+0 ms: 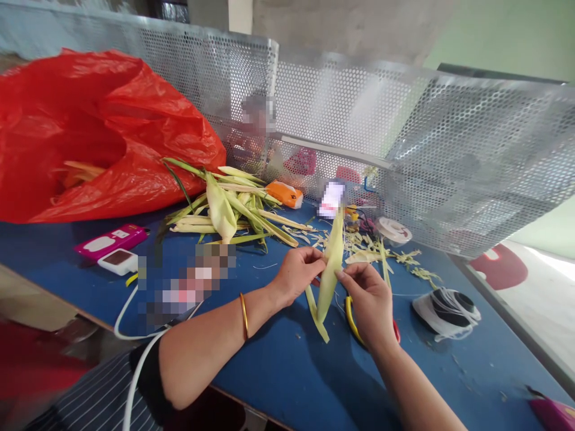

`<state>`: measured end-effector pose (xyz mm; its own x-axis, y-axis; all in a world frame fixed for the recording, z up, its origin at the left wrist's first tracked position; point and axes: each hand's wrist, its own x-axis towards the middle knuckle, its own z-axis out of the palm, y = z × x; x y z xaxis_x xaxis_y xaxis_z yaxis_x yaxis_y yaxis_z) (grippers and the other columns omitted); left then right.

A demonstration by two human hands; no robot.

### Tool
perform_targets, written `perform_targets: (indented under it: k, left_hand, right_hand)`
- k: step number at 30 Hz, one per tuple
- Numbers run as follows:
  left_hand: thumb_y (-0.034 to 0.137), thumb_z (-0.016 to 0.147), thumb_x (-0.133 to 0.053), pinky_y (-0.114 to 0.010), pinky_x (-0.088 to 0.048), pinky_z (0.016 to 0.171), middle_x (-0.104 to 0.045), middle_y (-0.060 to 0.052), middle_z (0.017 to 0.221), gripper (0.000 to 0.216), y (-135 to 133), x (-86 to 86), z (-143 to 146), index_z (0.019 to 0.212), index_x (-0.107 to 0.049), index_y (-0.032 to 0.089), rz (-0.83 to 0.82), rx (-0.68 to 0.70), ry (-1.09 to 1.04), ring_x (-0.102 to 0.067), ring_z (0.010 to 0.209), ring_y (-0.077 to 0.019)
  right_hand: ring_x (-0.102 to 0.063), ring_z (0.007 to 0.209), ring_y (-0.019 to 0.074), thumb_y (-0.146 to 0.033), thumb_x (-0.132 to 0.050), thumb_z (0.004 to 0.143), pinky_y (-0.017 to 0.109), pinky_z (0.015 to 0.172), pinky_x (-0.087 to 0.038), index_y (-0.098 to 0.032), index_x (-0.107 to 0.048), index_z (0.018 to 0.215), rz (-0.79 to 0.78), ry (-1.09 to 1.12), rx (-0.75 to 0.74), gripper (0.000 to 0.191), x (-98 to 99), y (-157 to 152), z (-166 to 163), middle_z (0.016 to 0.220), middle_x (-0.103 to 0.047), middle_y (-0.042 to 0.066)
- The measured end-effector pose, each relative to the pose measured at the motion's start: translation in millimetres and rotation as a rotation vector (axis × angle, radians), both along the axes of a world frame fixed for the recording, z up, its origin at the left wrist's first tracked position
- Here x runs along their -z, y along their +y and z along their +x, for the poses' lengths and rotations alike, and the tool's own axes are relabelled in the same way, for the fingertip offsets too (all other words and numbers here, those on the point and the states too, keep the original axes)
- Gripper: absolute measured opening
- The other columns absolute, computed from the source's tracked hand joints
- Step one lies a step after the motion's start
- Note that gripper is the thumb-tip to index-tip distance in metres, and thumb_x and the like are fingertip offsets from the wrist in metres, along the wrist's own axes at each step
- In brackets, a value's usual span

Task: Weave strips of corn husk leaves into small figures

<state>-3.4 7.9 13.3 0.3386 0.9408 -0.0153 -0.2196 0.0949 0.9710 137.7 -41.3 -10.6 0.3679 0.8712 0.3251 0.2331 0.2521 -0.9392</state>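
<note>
A long pale-green corn husk (331, 272) stands upright between my two hands, above the blue table (287, 371). My left hand (300, 272) pinches it from the left side, thumb and fingers together. On the right edge, my right hand (366, 293) grips the same husk between thumb and fingers. A folded strip hangs from the husk's lower end. Under my right hand lies a pair of scissors with a yellow and red handle (351, 320), partly covered by the hand. Behind the husk are small cut husk scraps (359, 245).
A pile of husks (222, 209) lies beside a large red plastic bag (112, 131). Near them are an orange packet (285, 194), a magenta box (112, 240) and a white cable (121, 323). Tape (394, 230) and a thread bundle (447, 311) sit right. A perforated metal screen (332, 114) borders the back.
</note>
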Motion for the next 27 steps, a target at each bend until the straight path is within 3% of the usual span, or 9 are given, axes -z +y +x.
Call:
perform_targets:
  k: [2,7,12,18,22,27]
  left_hand:
    - [0.012,0.076,-0.059,-0.020,-0.049,0.049,-0.060,0.003,0.061,0.010,0.8,0.8,-0.1,0.067,-0.060,0.015,0.002,-0.008,-0.001,-0.056,0.053,-0.0087]
    - [0.014,0.076,-0.061,-0.020,-0.049,0.050,-0.060,0.003,0.062,0.008,-0.8,0.7,1.6,0.068,-0.061,0.015,0.001,0.013,0.017,-0.057,0.054,-0.0091]
    - [0.014,0.076,-0.061,-0.019,-0.048,0.050,-0.060,0.002,0.063,0.009,-7.0,-1.9,4.3,0.068,-0.062,0.015,0.005,0.048,0.012,-0.057,0.055,-0.0090]
    - [0.019,0.075,-0.065,-0.020,-0.048,0.052,-0.061,0.001,0.064,0.008,-9.9,-0.8,4.5,0.069,-0.063,0.014,0.044,0.078,-0.005,-0.057,0.057,-0.0093]
    - [0.020,0.076,-0.065,-0.020,-0.048,0.051,-0.059,0.001,0.063,0.012,-7.0,-1.4,3.4,0.067,-0.060,0.015,0.019,0.031,-0.009,-0.056,0.056,-0.0094]
    - [0.018,0.076,-0.061,-0.021,-0.047,0.051,-0.059,0.001,0.063,0.010,-3.9,-3.4,2.9,0.066,-0.058,0.015,-0.038,-0.005,-0.004,-0.056,0.056,-0.0097]
  right_hand:
    - [-0.052,0.066,0.0130,-0.035,-0.076,0.073,0.027,0.062,-0.042,-0.020,-0.060,0.074,0.004,0.009,-0.018,0.022,-1.0,-0.7,-0.8,0.071,-0.059,-0.003]
    - [-0.056,0.071,0.0136,-0.033,-0.075,0.075,0.027,0.068,-0.046,-0.022,-0.065,0.096,0.066,0.115,-0.052,0.026,-9.1,1.0,-5.7,0.075,-0.061,-0.003]
    - [-0.056,0.071,0.0136,-0.033,-0.075,0.074,0.027,0.069,-0.046,-0.021,-0.066,0.087,0.056,0.134,-0.065,0.020,-18.7,5.1,-5.7,0.078,-0.064,-0.001]
    - [-0.049,0.064,0.0113,-0.032,-0.079,0.069,0.024,0.063,-0.041,-0.019,-0.062,0.070,0.026,0.230,-0.087,0.022,-19.6,6.6,-0.4,0.067,-0.057,-0.003]
    - [-0.055,0.070,0.0119,-0.029,-0.079,0.070,0.026,0.070,-0.045,-0.020,-0.063,0.070,0.086,0.255,-0.117,0.019,-19.3,6.2,0.2,0.072,-0.062,-0.002]
    - [-0.062,0.081,0.0170,-0.031,-0.076,0.073,0.033,0.079,-0.049,-0.020,-0.064,0.078,0.125,0.134,-0.075,0.017,-21.7,3.5,-2.7,0.085,-0.069,0.002]
